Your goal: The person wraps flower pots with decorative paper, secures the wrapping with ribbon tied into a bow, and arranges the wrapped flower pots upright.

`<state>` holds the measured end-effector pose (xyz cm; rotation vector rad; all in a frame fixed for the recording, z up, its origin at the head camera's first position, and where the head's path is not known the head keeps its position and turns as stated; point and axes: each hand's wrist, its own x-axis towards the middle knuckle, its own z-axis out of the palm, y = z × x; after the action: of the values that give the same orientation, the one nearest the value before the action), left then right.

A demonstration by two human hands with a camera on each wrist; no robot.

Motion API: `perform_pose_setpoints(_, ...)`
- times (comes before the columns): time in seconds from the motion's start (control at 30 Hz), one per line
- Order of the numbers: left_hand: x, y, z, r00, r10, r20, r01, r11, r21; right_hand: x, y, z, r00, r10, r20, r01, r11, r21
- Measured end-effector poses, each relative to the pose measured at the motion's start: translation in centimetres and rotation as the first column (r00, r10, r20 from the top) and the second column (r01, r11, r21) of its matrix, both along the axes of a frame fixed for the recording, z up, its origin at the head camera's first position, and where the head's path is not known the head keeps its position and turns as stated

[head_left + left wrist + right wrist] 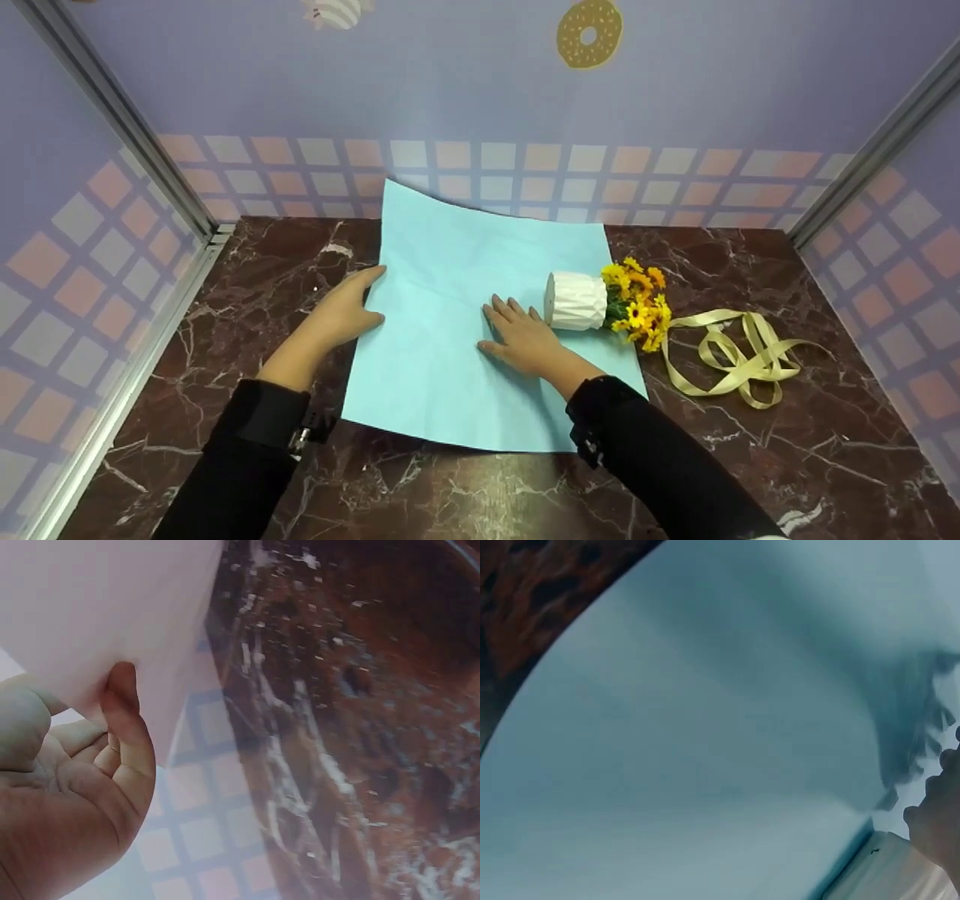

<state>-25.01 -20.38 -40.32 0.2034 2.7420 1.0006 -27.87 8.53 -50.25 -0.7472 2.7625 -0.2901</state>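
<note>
A large sheet of light blue paper (450,360) lies on the dark marbled table, its edges slightly raised. My left hand (341,311) holds the sheet's left edge; in the left wrist view, a finger (124,701) bends against the pale pinkish face of the paper (142,607). My right hand (525,341) rests on the sheet with fingers spread, only partly visible in the right wrist view. Beside its fingertips, a white ribbed pot (576,301) lies on its side on the paper. Yellow and orange flowers (639,304) stick out of the pot towards the right.
A loose heap of pale gold ribbon (750,367) lies on the marbled table (817,442) right of the flowers, one end close to them. A purple wall with pink and white checks (480,157) stands behind the sheet; similar side walls enclose the table left and right.
</note>
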Motion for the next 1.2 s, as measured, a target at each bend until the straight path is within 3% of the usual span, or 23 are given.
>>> perform_pose_setpoints(0.3, 0.8, 2.9, 2.1, 0.998, -0.066, -0.009, 0.066, 0.998, 0.011, -1.2, 0.2, -0.9, 0.987, -0.123, 0.102, 0.132, 0.988, -0.084)
perform_pose_setpoints(0.67, 1.8, 5.3, 2.8, 0.993, -0.11, -0.036, 0.113, 0.989, 0.09, -3.4, -0.6, 0.2, 0.97, -0.198, 0.14, 0.215, 0.969, -0.119)
perform_pose_setpoints(0.83, 1.9, 6.4, 3.2, 0.986, -0.12, -0.116, 0.135, 0.981, 0.139, -4.4, -1.1, 2.0, 0.942, -0.27, 0.201, 0.32, 0.903, -0.286)
perform_pose_setpoints(0.97, 1.8, 7.1, 3.2, 0.982, -0.128, -0.139, 0.147, 0.98, 0.133, -4.5, -1.8, 3.2, 0.934, -0.286, 0.214, 0.351, 0.844, -0.406)
perform_pose_setpoints(1.1, 1.8, 7.5, 3.2, 0.983, -0.13, -0.13, 0.145, 0.982, 0.121, -3.8, -2.6, 3.3, 0.924, -0.279, 0.262, 0.375, 0.801, -0.468)
perform_pose_setpoints(1.2, 1.7, 7.7, 3.3, 0.984, -0.126, -0.129, 0.142, 0.983, 0.119, -3.2, -3.4, 3.0, 0.891, -0.264, 0.37, 0.433, 0.737, -0.518)
